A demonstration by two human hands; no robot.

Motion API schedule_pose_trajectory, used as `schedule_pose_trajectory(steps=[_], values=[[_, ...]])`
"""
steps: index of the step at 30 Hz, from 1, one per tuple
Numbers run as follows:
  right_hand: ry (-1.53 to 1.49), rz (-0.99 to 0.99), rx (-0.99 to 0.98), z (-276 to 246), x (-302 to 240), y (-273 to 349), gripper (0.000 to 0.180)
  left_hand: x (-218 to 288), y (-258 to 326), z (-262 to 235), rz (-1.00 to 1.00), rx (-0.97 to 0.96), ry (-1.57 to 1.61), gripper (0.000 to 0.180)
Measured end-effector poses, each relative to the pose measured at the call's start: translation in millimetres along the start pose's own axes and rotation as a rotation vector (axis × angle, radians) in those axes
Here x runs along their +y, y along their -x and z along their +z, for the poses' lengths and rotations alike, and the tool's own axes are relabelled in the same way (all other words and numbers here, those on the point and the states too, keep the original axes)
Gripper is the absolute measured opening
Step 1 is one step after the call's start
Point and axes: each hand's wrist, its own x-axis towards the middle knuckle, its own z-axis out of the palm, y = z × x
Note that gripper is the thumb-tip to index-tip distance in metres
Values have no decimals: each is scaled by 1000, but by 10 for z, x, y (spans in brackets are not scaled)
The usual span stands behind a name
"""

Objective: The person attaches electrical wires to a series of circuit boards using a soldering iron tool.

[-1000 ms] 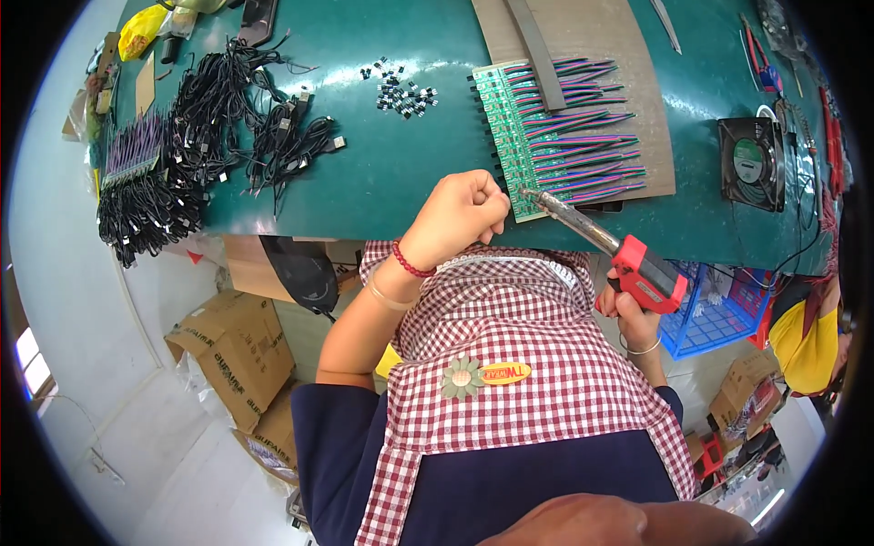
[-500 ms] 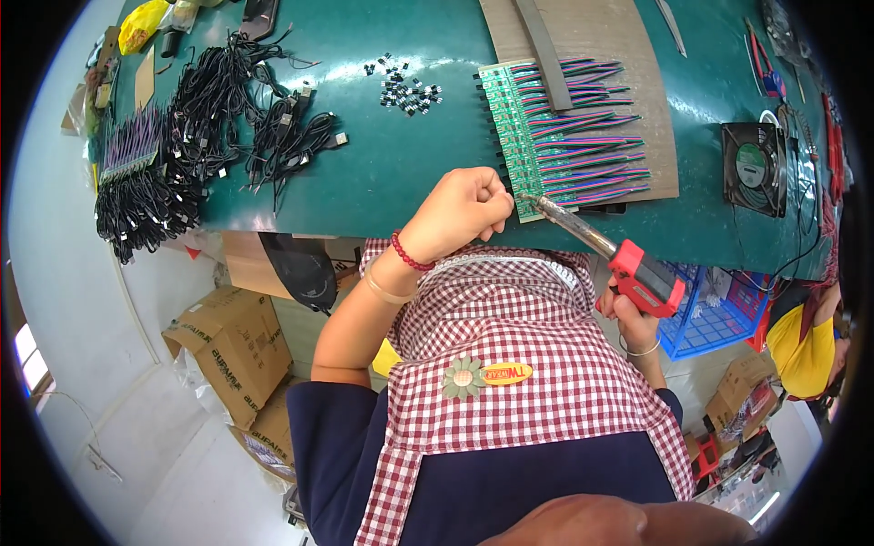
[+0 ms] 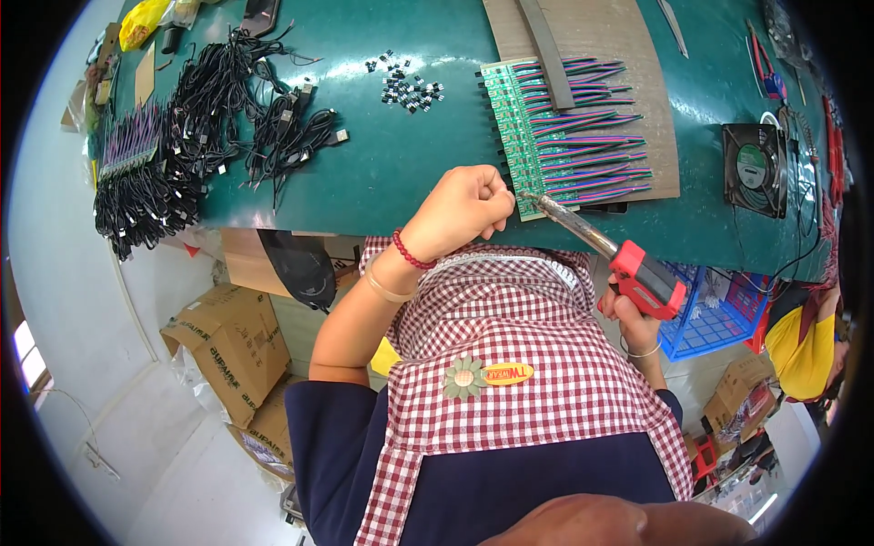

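My right hand (image 3: 628,318) grips a red-and-black soldering gun (image 3: 645,280) below the table edge. Its metal tip rests at the near end of a green circuit board panel (image 3: 517,127). My left hand (image 3: 464,209), fingers pinched together, is beside that same end of the panel; whatever lies between the fingertips is hidden. Multicoloured wires (image 3: 596,146) fan out from the panel's right side, and small black parts line its left edge. Under the wires lies a brown cardboard sheet (image 3: 651,109), and a flat grey bar (image 3: 544,55) lies across them.
Small black connectors (image 3: 410,91) are scattered on the green table (image 3: 382,173). Black USB cables (image 3: 291,136) and a wired board bundle (image 3: 137,182) lie at the left. A square fan (image 3: 754,170) stands at the right, above a blue basket (image 3: 701,314). Cardboard boxes (image 3: 232,346) sit below.
Hardly anything differs. Both hands keep their places, with the soldering gun's tip still at the near end of the panel.
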Motion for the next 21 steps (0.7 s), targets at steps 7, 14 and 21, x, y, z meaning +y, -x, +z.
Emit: schedule_pose_trajectory(steps=[7,14,21], values=[[55,1,-45,-56,32,12,32,16,4,4,-2,20,-27,11],[-20,1,8,-51,42,67,36,48,8,13,-21,-1,-34,13],[6,-8,-17,-11,-17,2,37,18,20,11,-13,-2,-20,13]])
